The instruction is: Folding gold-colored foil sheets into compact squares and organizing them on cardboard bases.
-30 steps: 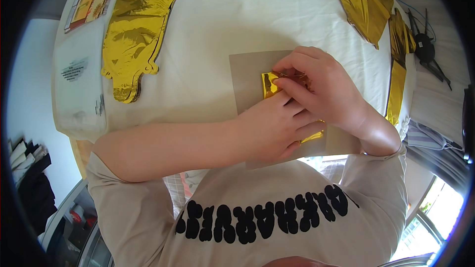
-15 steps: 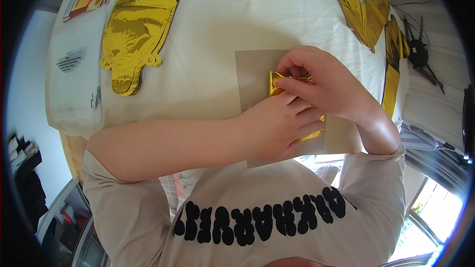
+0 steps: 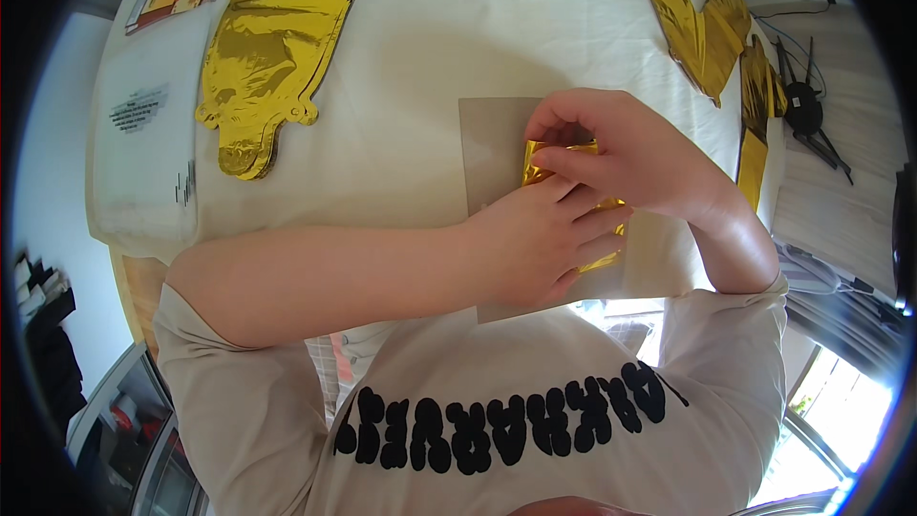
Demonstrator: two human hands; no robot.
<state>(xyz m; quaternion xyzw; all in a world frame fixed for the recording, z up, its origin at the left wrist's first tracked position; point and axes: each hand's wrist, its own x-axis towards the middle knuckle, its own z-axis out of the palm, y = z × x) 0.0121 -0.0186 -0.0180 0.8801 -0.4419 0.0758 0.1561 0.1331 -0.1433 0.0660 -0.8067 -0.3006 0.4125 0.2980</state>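
Observation:
A small folded gold foil piece (image 3: pixel 602 263), perhaps a flat foil balloon, lies on a thin grey-brown sheet (image 3: pixel 492 158) in front of me. My left hand (image 3: pixel 535 239) rests flat across the foil, its fingers slightly spread and pressing on it. At the far edge of the foil, my right hand (image 3: pixel 621 153) curls over with thumb and fingers pinching the gold material. Both hands cover much of the folded piece, so its full shape is hidden.
Flat gold foil balloons (image 3: pixel 272 48) lie stacked at the far left of the white-covered table (image 3: pixel 401 134), beside a translucent plastic bag (image 3: pixel 143 153). More gold foil (image 3: pixel 702 29) sits at the far right. Beyond it is a black device with antennas (image 3: pixel 804 107).
My right fingers have shifted slightly along the foil's far edge, which now looks flatter. My left hand stays almost where it was.

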